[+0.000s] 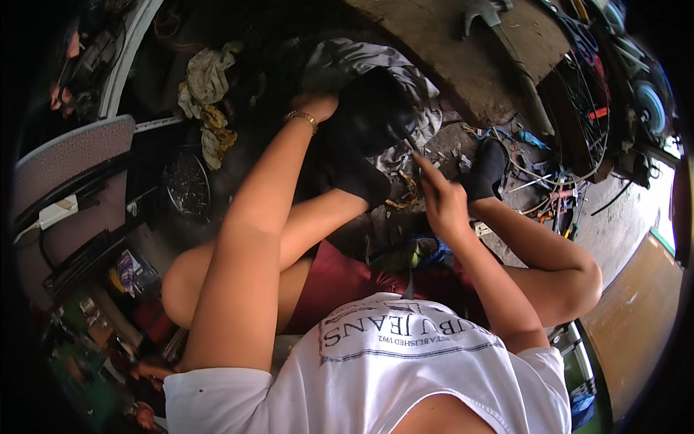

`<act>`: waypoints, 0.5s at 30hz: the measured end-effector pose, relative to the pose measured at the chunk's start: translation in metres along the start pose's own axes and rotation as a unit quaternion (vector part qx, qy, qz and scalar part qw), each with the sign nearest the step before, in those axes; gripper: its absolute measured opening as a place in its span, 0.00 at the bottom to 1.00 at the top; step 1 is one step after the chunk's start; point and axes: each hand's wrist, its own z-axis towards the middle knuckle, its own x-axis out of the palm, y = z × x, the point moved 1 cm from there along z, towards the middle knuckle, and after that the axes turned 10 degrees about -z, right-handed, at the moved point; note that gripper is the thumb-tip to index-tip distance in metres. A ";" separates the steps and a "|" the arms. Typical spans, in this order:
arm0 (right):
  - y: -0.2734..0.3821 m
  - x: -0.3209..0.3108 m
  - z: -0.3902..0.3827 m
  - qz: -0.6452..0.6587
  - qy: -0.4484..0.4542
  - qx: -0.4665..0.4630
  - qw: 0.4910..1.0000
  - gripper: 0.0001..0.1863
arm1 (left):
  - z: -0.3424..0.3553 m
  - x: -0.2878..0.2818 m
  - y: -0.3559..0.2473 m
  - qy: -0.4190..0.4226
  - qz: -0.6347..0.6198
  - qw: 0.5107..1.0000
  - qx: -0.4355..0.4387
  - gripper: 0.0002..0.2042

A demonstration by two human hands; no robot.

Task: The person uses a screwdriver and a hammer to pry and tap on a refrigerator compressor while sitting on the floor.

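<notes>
Dark rounded part (372, 108) sits on a grey cloth (428, 87) on the ground, ahead of the person and between both hands. Too dark to tell what it is; its lower outline merges with the black-socked left foot (365, 177).

Right grip (442, 201): fingers curled closed on a thin dark tool (408, 142), index finger laid out toward the part. Tip is at or near the part's right side; contact can't be confirmed.

Left grip (318, 106): at the part's left side, fingers lost in shadow and blur. Can't tell how far open, or whether it has hold of anything.

Risks, my judgement:
- Tool slip: it points across the part, roughly at the left grip. Poor light plus a glancing tip could send it into fingers or foot.
- Part rolling: round body on loose, bunched cloth, if the left grip isn't really holding.
- Lost small bits: scraps (452, 155) and tangled wires (557, 202) litter the ground alongside.
- Hammer (515, 58): handle overhangs the wooden desk (426, 40); a bumped handle could bring it down near the right foot (489, 165).
</notes>
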 end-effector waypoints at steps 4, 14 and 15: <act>0.004 0.057 0.032 -0.182 -0.070 -0.128 0.972 0.26 | 0.008 -0.005 -0.007 0.045 0.008 0.999 -0.009 0.27; -0.001 0.025 0.025 -0.036 -0.020 -0.015 0.999 0.24 | -0.007 -0.011 -0.012 0.026 -0.015 1.000 -0.010 0.26; 0.003 0.035 0.043 -0.048 -0.021 -0.004 0.999 0.24 | -0.005 -0.013 -0.016 0.037 -0.017 0.999 -0.021 0.26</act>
